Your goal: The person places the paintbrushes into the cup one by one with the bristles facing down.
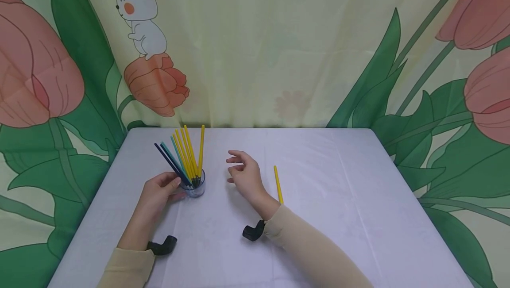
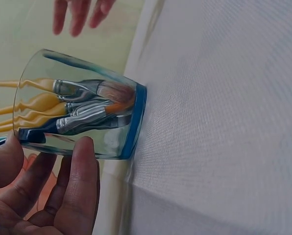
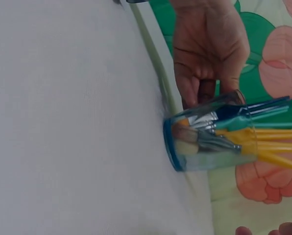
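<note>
A clear glass (image 1: pixel 195 189) with a blue base stands upright on the table, holding several paintbrushes with their bristles down. Their handles are yellow (image 1: pixel 189 151), teal and dark blue (image 1: pixel 169 159). My left hand (image 1: pixel 159 190) grips the glass at its left side, thumb near the rim and fingers along the wall, as the left wrist view also shows. To the right of the glass my right hand (image 1: pixel 247 175) hovers with loosely bent fingers and nothing in them. One yellow stick (image 1: pixel 278 184), like the brush handles, lies beyond my right wrist, its lower end hidden by the forearm.
A white cloth (image 1: pixel 338 217) covers the table. Behind it hangs a curtain (image 1: pixel 247 49) printed with tulips and a rabbit. Each wrist carries a small black camera mount (image 1: pixel 163 246).
</note>
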A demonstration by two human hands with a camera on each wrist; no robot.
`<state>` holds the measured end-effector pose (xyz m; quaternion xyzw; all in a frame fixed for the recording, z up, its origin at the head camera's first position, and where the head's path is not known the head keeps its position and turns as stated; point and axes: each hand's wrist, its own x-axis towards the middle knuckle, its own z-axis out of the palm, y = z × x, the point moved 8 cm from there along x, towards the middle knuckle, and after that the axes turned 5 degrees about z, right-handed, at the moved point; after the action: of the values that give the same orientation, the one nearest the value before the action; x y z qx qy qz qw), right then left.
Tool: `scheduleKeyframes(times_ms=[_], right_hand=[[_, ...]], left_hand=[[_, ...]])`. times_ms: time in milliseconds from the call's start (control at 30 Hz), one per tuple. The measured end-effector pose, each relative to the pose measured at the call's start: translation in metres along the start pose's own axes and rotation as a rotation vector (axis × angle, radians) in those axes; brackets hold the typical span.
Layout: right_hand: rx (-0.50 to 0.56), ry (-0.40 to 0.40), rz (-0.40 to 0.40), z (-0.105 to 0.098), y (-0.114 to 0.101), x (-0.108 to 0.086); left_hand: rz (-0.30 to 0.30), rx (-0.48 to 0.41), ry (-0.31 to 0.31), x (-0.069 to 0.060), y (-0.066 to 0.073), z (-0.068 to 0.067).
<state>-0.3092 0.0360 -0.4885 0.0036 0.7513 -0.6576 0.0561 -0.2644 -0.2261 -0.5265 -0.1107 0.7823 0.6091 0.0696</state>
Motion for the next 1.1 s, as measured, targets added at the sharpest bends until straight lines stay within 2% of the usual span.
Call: scheduleKeyframes(times_ms=[367,800,933,1100], right_hand=[[0.023,0.046,0.035,-0.041,0.013,-0.012],[-0.072,0.100,0.124,-0.099,0.033,-0.029],[-0.128,0.138,0.164,-0.117,0.037,-0.031],[-0.273,0.178,0.212,-0.133,0.039,-0.033]], left_hand=[[-0.002,-0.012,-0.004,-0.001,-0.003,0.000],[0.011,-0.011,-0.001,0.002,-0.001,0.001],[0.014,-0.004,0.002,0.002,-0.001,0.000],[0.008,-0.010,0.008,0.002,-0.003,-0.001]])
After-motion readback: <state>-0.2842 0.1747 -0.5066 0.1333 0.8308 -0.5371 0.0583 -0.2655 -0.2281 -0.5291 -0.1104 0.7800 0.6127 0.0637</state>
